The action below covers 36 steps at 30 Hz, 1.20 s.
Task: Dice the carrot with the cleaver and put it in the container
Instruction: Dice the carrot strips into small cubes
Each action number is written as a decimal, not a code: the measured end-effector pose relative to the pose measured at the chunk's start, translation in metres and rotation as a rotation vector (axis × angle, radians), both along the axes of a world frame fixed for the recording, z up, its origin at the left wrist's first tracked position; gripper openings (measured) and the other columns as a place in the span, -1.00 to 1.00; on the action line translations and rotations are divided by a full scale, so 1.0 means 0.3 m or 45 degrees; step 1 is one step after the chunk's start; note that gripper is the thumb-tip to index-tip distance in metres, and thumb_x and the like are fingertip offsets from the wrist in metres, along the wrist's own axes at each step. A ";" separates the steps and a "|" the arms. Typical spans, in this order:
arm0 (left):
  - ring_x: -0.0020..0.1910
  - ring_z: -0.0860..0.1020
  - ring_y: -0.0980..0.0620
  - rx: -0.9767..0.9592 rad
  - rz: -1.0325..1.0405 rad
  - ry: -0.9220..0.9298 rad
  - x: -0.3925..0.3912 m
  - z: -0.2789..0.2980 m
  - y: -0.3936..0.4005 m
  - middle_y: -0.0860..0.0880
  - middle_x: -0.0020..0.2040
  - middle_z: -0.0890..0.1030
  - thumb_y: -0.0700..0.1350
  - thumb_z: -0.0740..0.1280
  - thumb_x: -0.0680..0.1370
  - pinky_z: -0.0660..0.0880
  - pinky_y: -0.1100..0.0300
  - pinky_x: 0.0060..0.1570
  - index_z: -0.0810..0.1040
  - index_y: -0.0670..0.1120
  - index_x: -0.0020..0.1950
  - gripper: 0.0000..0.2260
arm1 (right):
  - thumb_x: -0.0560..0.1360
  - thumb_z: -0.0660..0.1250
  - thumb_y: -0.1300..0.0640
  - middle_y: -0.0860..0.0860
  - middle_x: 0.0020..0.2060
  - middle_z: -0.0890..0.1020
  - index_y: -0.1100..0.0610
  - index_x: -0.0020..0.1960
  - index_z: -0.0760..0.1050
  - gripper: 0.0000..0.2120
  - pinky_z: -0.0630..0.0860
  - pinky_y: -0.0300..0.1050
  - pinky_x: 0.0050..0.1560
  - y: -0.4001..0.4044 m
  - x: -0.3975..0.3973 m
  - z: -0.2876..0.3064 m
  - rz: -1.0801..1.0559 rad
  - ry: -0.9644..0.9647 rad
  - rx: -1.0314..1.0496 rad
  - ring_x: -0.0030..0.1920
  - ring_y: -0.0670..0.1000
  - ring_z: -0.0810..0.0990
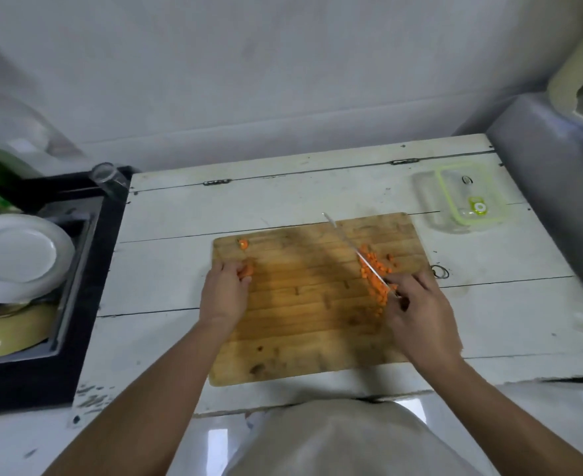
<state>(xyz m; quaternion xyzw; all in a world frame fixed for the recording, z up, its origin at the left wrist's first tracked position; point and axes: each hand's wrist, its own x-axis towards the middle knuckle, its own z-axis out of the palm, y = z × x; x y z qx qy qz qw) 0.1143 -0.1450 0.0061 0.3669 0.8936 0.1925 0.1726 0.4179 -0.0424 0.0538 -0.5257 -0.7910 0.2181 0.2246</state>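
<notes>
On the board [303, 304], the right hand [417, 310] grips the cleaver [355, 252] beside the dice [376, 276]; the left hand [226, 293] curls its fingers round a carrot piece [247, 270]. The container [461, 197] sits far right.

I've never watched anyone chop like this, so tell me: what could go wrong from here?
The diced carrot lies heaped near the cutting board's right edge, so bits might roll off when the cleaver in the right hand pushes them. The container stands apart from the board, so pieces could spill on the way. The left hand grips a small carrot piece; fingers would be close to any cut.
</notes>
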 end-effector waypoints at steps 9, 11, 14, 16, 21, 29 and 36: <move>0.09 0.61 0.01 -0.159 -0.213 -0.549 0.106 0.086 0.035 0.01 0.13 0.67 -0.06 0.25 0.69 0.55 0.05 0.19 0.65 0.01 0.20 -0.81 | 0.51 0.40 0.23 -0.11 -0.12 0.50 -0.04 0.15 0.61 -0.73 0.39 -0.11 -0.19 -0.086 -0.089 0.020 -0.178 0.054 -0.155 -0.21 -0.03 0.48; 0.23 0.56 -0.06 -0.147 -0.148 -0.223 0.114 0.076 0.020 -0.03 0.32 0.56 -0.12 0.20 0.70 0.47 0.08 0.22 0.55 -0.04 0.37 -0.73 | 0.52 0.38 0.22 -0.10 -0.08 0.52 -0.05 0.18 0.60 -0.71 0.47 -0.07 -0.14 -0.095 -0.090 0.018 -0.168 0.066 -0.214 -0.16 -0.01 0.52; 0.17 0.58 -0.06 0.011 0.072 -0.127 0.134 0.075 -0.031 -0.04 0.27 0.55 -0.05 0.20 0.70 0.47 0.13 0.07 0.51 -0.04 0.35 -0.75 | 0.52 0.37 0.25 -0.09 -0.07 0.54 0.00 0.16 0.59 -0.73 0.53 -0.01 -0.08 -0.111 -0.083 0.014 -0.134 0.087 -0.261 -0.11 0.02 0.54; 0.03 0.59 0.01 -0.014 0.100 -0.240 0.167 0.064 -0.052 0.01 0.11 0.60 0.08 0.28 0.67 0.50 0.14 -0.06 0.48 0.00 0.20 -0.80 | 0.53 0.35 0.25 -0.07 -0.09 0.55 0.02 0.08 0.57 -0.80 0.47 -0.05 -0.14 -0.124 -0.084 0.011 -0.126 0.072 -0.280 -0.13 0.01 0.52; 0.12 0.57 -0.01 -0.064 0.013 -0.214 0.257 0.050 -0.076 0.07 0.19 0.49 0.10 0.45 0.55 0.57 0.03 0.01 0.38 0.05 0.25 -0.62 | 0.56 0.28 0.22 -0.02 -0.08 0.54 0.07 0.00 0.55 -0.89 0.39 -0.13 -0.25 -0.134 -0.086 0.007 -0.060 -0.001 -0.356 -0.14 -0.03 0.50; -0.27 0.70 0.00 -0.139 0.223 -0.642 0.262 0.055 -0.019 -0.06 -0.18 0.70 -0.08 0.31 0.67 0.68 0.03 -0.13 0.62 -0.13 -0.01 -0.84 | 0.60 0.23 0.15 -0.06 -0.14 0.58 0.01 0.07 0.52 -0.88 0.45 -0.05 -0.22 -0.145 -0.073 0.006 0.067 -0.057 -0.409 -0.14 0.01 0.55; -0.27 0.73 -0.16 0.044 0.501 -1.171 0.298 0.064 -0.011 -0.25 -0.15 0.70 -0.15 0.24 0.70 0.70 0.02 -0.24 0.55 -0.18 0.11 -0.86 | 0.67 0.09 0.06 0.00 -0.30 0.58 0.02 0.10 0.30 -0.94 0.55 0.07 -0.32 -0.170 -0.121 0.095 0.384 -0.422 -0.272 -0.33 0.09 0.59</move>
